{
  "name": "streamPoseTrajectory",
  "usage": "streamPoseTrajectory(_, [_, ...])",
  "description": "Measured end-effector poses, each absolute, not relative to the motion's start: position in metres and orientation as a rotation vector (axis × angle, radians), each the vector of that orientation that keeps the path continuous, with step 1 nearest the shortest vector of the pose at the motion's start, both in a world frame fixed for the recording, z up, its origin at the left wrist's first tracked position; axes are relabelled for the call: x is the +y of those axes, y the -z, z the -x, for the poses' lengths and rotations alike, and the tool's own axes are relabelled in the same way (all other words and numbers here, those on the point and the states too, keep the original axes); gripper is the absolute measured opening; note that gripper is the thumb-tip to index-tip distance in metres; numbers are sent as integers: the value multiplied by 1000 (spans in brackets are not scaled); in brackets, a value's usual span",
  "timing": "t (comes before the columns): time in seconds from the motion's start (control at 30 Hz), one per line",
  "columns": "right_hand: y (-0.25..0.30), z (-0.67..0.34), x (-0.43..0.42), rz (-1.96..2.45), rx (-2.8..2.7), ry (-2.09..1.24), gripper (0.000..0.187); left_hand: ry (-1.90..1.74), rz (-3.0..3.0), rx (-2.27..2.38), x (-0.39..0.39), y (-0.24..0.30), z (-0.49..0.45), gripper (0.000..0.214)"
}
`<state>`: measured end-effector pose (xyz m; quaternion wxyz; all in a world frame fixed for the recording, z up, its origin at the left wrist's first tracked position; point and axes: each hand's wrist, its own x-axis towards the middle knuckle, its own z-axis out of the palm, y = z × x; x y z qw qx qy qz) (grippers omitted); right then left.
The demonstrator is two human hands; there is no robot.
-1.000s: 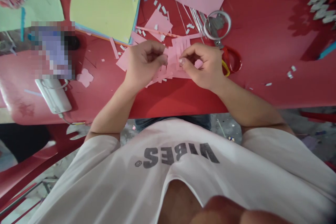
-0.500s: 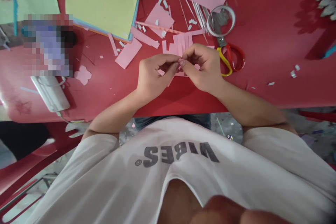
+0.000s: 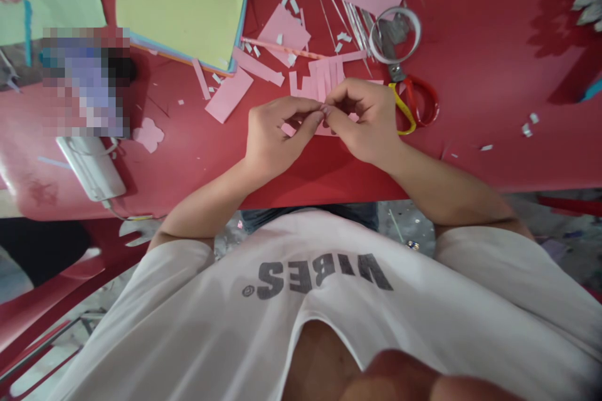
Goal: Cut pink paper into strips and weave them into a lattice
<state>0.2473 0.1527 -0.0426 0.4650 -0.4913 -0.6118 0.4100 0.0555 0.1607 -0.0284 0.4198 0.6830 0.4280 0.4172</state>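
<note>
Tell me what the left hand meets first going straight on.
Most likely the right hand, almost fingertip to fingertip with the left hand above the fringed pink paper; any paper between them is hidden.

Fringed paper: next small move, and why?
Probably part the hands slightly to check the pinch: the left hand and right hand meet over the fringed paper, hiding whatever they hold.
</note>
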Motion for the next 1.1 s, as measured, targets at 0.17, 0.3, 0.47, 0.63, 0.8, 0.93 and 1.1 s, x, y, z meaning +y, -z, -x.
streamPoseTrajectory(0.17, [38,-248,152,1206,-1552,-951,22,-1071,-1758,1079,162,28,-55,11])
streamPoseTrajectory(0.3, [36,-248,152,1220,-1602,-889,21,-1063,-1769,1085,163,26,-55,11])
streamPoseTrajectory(0.47, [38,-249,152,1210,-1669,-804,18,-1052,-1753,1084,164,25,-54,11])
streamPoseTrajectory(0.63, [39,-251,151,1166,-1770,-735,12,-1060,-1789,1065,166,29,-53,7])
streamPoseTrajectory(0.8, [39,-252,146,1122,-1842,-730,8,-1104,-1777,1040,167,31,-53,10])
streamPoseTrajectory(0.93, [38,-252,147,1132,-1758,-792,9,-1085,-1685,1041,166,26,-53,11])
streamPoseTrajectory(1.1, [31,-251,151,1249,-1643,-919,14,-970,-1484,977,171,23,-51,19])
